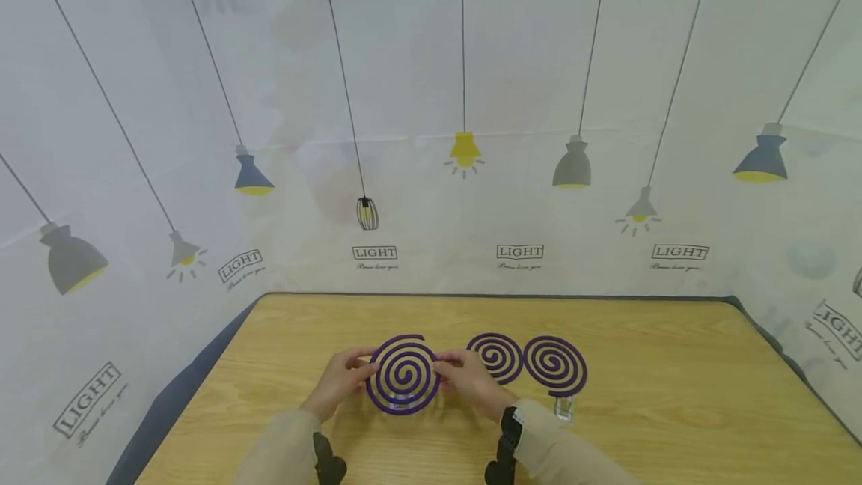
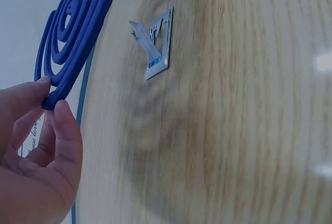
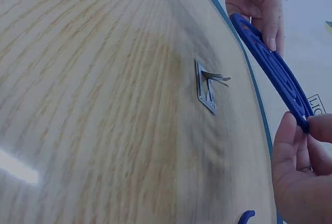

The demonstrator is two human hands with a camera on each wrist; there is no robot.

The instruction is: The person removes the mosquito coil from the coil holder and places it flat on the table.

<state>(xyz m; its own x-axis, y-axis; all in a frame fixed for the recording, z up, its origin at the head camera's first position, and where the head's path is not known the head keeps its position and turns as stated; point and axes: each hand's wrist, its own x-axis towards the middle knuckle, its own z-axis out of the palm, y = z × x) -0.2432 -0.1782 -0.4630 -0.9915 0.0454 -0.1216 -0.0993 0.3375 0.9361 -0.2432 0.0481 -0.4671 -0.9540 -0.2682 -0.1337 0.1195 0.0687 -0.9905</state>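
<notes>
A purple mosquito coil (image 1: 406,375) is held up over the table between both hands. My left hand (image 1: 342,380) pinches its left edge between thumb and fingers. On the opposite edge, my right hand (image 1: 471,379) pinches it the same way. In the wrist views the coil (image 2: 88,42) looks blue and stands tilted, clear of the tabletop. Below it a small metal coil stand (image 3: 208,105) lies on the wood, its thin tongue bent upward. That stand shows only partly through the coil in the head view.
Right of my right hand are two more purple coils, one nearer (image 1: 494,356) and one farther right (image 1: 554,361), side by side. A second metal stand (image 1: 564,409) shows below the farther one. The wooden table (image 1: 303,328) meets a lamp-printed cloth wall (image 1: 417,208) behind.
</notes>
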